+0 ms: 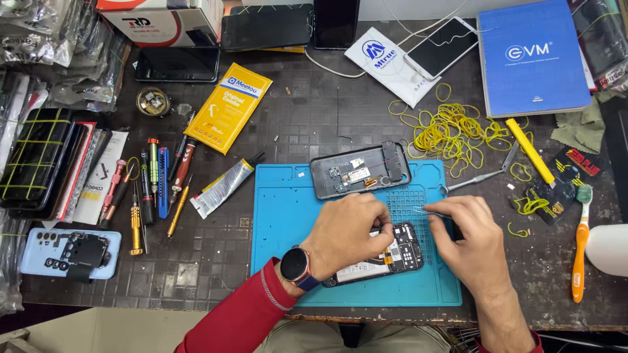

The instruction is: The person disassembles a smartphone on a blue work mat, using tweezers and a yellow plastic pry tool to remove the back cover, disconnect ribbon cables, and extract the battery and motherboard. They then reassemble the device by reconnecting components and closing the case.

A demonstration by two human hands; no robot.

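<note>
While my left hand (347,232) pins the opened phone (392,252) on the blue mat (281,216) and my right hand (468,238) pinches tweezers (428,212) over it, I judge disassembly partway: back cover (360,170) already off, board still inside.

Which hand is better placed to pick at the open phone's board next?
The right hand, probably. It holds tweezers whose tips point at the open phone on the blue mat. The left hand lies across the phone, bracing it.
</note>
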